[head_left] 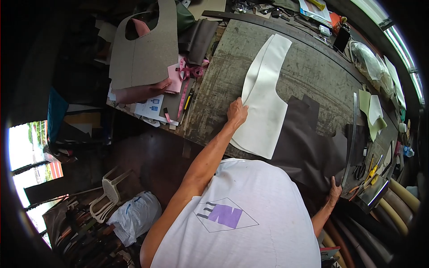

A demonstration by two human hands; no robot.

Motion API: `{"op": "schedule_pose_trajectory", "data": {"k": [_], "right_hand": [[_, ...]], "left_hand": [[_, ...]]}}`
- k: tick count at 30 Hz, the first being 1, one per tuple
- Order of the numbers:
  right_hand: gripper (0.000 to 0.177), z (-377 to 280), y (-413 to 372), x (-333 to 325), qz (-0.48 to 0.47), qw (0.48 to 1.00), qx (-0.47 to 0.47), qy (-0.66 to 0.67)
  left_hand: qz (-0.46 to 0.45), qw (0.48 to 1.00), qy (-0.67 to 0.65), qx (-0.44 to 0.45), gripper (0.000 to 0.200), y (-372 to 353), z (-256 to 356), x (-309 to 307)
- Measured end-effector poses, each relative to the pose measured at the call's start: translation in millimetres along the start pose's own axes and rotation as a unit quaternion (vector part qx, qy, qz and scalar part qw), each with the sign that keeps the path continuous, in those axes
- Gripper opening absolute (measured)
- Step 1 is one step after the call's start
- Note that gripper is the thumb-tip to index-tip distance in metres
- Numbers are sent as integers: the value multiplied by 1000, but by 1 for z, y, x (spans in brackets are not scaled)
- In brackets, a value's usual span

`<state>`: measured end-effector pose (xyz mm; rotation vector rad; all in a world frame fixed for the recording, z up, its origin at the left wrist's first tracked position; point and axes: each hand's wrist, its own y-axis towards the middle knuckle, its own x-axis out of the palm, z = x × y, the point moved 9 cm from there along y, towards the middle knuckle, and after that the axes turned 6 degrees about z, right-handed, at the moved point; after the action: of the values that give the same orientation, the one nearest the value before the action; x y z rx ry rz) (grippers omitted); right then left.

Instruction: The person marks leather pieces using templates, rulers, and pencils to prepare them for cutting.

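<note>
Two overlapping white cut panels (pixel 268 102), shaped like vest pieces, lie on the worn work table. My left hand (pixel 237 112) is closed on their left edge, with the fingertips over the white material. A sheet of dark brown leather (pixel 308 140), wrinkled toward the front, spreads to the right of the panels and partly beneath them. At its lower right corner my right hand (pixel 334 192) grips the leather's edge, close to the end of a long metal ruler (pixel 353 129). Some of that hand's fingers are hidden.
A grey pattern board (pixel 145 53) with a round cutout, a pink tape measure (pixel 182 96) and a yellow cutter (pixel 188 99) lie left. Screwdrivers (pixel 374 169) and scissors (pixel 359 171) are at right, above material rolls (pixel 395 210). A plastic chair (pixel 109 192) stands lower left.
</note>
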<state>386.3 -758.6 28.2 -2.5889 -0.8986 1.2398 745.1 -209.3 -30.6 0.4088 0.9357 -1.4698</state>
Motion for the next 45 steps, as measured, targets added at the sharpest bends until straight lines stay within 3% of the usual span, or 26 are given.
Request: {"op": "schedule_pose_trajectory", "data": {"k": [2,6,8,10,12,14,15,18,20,22,23,25,28,29,30,31,32,34,37,40,41,44,45], "right_hand": [[72,5,5,-1,14,1000,-22,5],[68,23,11,-5,118,992,-29,25],[77,-19,-14,11,81,991,-74,74],[67,-13,-22,10,163,986,-4,-38],[63,-34,-35,12,139,990,-25,-2],[60,-19,-32,11,152,988,-27,-5],[55,-13,-31,11,142,990,-21,17],[41,0,-25,11,109,991,-9,79],[41,-7,-28,6,119,990,-33,73],[41,-19,-30,2,121,990,-42,60],[39,-10,-20,4,103,989,-74,72],[36,-6,-12,9,62,993,-58,84],[40,14,14,18,4,995,-55,78],[42,22,21,11,70,994,-79,14],[43,27,26,5,134,984,-103,-51],[44,35,36,11,92,990,-99,-31],[41,12,30,19,28,992,-95,80],[37,3,31,28,21,992,-128,-8],[33,-14,21,49,-40,991,-119,34],[27,1,8,77,-139,981,38,127],[26,4,7,81,-147,979,38,137],[25,12,6,89,-159,972,50,168],[24,12,5,88,-162,969,64,177]], "left_hand": [[-13,1000,-13,4,38,14,-5,-12],[168,980,51,91,28,83,-59,-128],[220,962,150,60,29,113,-109,-189],[201,947,250,9,34,114,-134,-226],[202,949,234,57,33,114,-153,-235],[204,931,300,36,39,98,-136,-229],[206,920,332,26,42,90,-125,-221],[293,852,396,177,57,46,-61,-163],[218,878,316,286,68,-3,8,-93],[70,895,196,395,65,-60,67,-11],[-2,878,173,446,70,-88,88,32],[-78,856,137,492,74,-132,124,98],[-47,869,151,469,79,-140,147,161],[-32,877,190,441,81,-129,144,175],[-17,870,206,448,83,-121,146,179],[-17,865,214,454,83,-116,145,180],[-15,857,223,464,84,-106,148,181],[-29,842,245,480,83,-82,159,174],[-41,816,287,499,82,-32,171,160],[-74,775,355,517,76,-12,188,147],[-88,758,376,526,74,-11,192,147],[-32,785,321,528,66,-42,211,151],[-33,818,266,509,60,-64,214,155]]}}
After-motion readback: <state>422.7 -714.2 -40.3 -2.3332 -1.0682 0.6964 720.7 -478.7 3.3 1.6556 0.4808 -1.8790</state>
